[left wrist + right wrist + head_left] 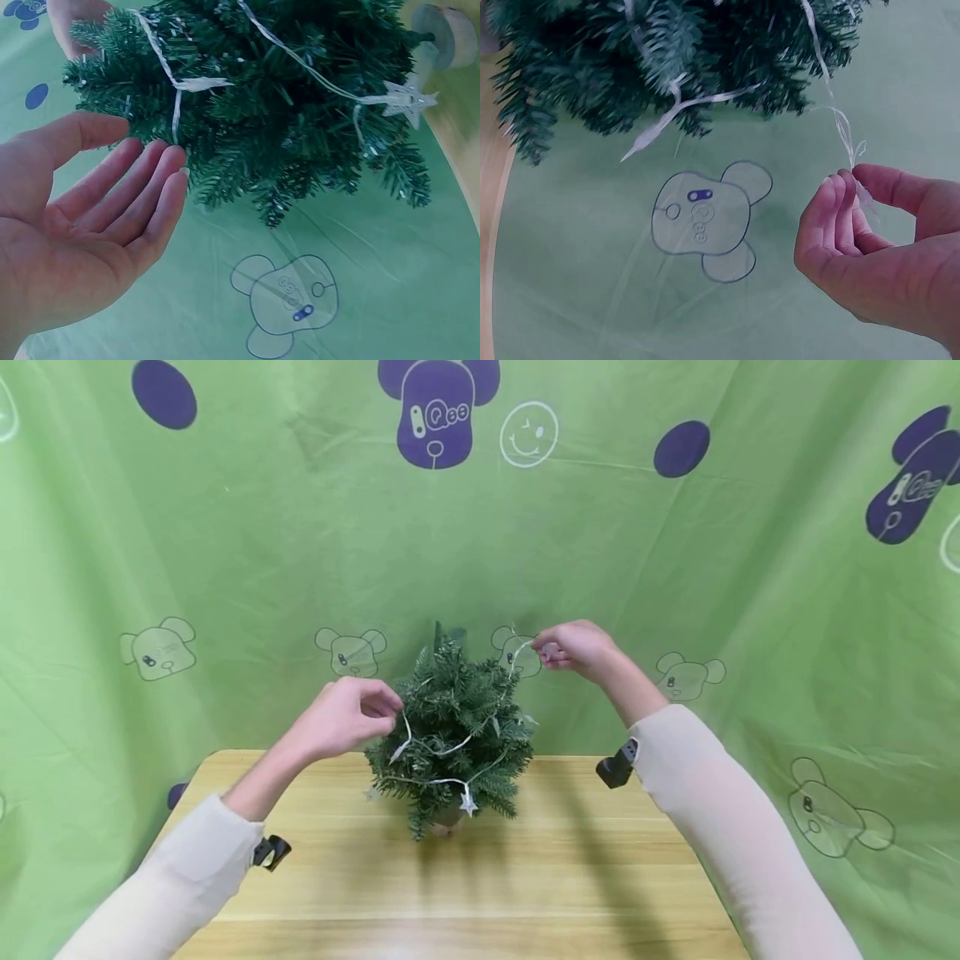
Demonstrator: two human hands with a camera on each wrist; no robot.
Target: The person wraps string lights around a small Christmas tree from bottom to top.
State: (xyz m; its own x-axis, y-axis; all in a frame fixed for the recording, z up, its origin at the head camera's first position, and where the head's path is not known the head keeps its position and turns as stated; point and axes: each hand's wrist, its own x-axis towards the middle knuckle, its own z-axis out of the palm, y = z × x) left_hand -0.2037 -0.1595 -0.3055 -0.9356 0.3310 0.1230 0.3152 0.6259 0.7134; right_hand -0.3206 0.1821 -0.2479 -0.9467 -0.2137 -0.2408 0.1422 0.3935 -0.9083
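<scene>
A small green artificial Christmas tree (457, 710) stands on the wooden table, wound with a string of star lights (453, 781). At the tree's right, my right hand (577, 647) pinches the light string's wire between thumb and fingertips, away from the branches; the right wrist view shows the wire bundle (847, 139) running from the tree into the pinch. My left hand (112, 202) is at the tree's left, palm turned up and fingers loosely bent, thumb apart from them. Its fingertips are right at a white wire (177, 120). A clear star (409, 100) hangs by the lower branches.
The tree's round wooden base (446, 37) rests on the light wooden table (315, 877). Behind and beside the table hangs a green cloth (247, 568) with bear prints. Black wrist cameras (617, 766) sit at both sleeves.
</scene>
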